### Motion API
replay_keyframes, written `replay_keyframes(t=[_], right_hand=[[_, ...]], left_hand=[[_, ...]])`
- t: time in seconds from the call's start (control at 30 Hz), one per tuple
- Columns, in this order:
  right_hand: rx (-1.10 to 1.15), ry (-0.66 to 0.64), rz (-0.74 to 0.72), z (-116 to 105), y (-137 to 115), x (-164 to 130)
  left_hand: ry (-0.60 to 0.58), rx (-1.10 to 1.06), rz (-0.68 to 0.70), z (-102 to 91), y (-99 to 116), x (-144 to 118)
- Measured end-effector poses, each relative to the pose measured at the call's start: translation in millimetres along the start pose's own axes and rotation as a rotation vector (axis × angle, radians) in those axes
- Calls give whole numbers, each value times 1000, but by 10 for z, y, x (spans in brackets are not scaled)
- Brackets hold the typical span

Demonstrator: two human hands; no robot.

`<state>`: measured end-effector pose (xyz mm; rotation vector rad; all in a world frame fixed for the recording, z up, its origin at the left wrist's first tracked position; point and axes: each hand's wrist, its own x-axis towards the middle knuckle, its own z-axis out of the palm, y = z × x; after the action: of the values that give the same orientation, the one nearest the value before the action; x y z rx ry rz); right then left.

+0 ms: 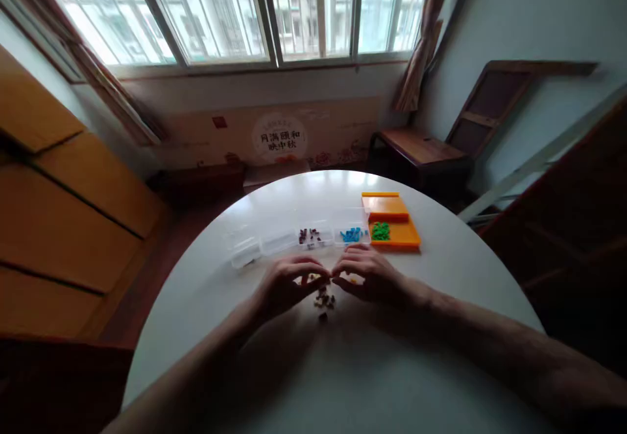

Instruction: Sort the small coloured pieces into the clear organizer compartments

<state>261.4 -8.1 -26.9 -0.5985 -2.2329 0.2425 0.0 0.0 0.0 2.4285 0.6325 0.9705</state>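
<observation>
Forearms, two, reaching in over round white table (343, 368). Clear sectioned box (294, 238) and orange tray (392, 221) behind, colours kept apart. Left hand (287, 287) and right hand (375, 276), fingertips pinched together over loose small pieces (324, 301); actual grasp cannot be told.

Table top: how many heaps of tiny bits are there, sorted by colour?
Heap of small green bits on the orange plastic tray: 1
Heap of small blue bits in the clear plastic compartment box: 1
Heap of small dark bits in that box: 1
Loose heap of dark and tan bits between the hands: 1
Total: 4
</observation>
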Motion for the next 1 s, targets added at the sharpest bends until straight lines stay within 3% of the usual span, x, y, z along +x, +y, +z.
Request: replay_keyframes(t=[0.47, 0.63, 0.8, 1.0], right_hand=[[-24, -9, 23, -6, -4, -9], [-22, -2, 49, -23, -47, 10], [-35, -27, 31, -43, -68, 40], [-34, -25, 36, -34, -46, 23]], left_hand=[[27, 18, -43, 21, -52, -26], [213, 183, -59, -87, -101, 5], [415, 398, -165, -166, -278, 52], [359, 501, -244, -187, -405, 37]])
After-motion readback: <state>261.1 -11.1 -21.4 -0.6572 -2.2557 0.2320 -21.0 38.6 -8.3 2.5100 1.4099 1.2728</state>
